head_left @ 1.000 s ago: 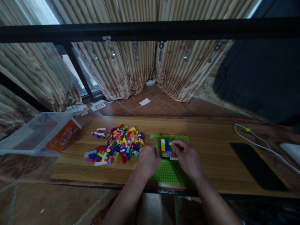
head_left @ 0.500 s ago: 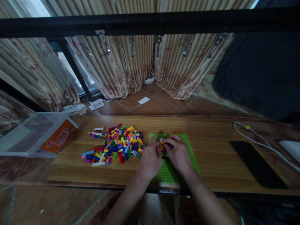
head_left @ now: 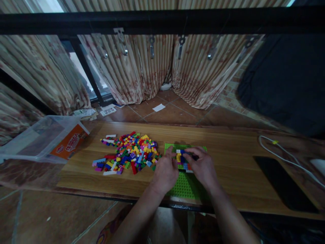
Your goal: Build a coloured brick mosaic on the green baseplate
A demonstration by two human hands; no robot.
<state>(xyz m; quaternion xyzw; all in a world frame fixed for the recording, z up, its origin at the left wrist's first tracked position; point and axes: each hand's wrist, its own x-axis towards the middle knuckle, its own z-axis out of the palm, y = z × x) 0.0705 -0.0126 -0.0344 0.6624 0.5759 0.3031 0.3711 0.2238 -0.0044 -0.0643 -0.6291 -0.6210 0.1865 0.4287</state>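
Observation:
A patch of coloured toy building bricks (head_left: 181, 158), with white, blue, yellow, orange and light blue pieces showing, sits on the green baseplate (head_left: 184, 186). My left hand (head_left: 165, 172) rests at the plate's left side, index finger and thumb stretched toward the patch, holding nothing I can see. From the right, my right hand (head_left: 202, 166) reaches over the same bricks with thumb and index finger pinched. Whatever lies between those fingertips is too small and shaded to name. The hand covers the patch's right part.
Loose bricks (head_left: 137, 151) lie heaped left of the plate on the wooden table (head_left: 233, 169). A clear plastic bin (head_left: 33, 152) with an orange label stands at the far left. On the right are a black flat slab (head_left: 283, 183) and a white cable (head_left: 286, 154).
My right hand carried a yellow brick leftward to the patch's left side, then drew back a little to the right. My left index finger and thumb stay beside the patch. The camera view shifted slightly.

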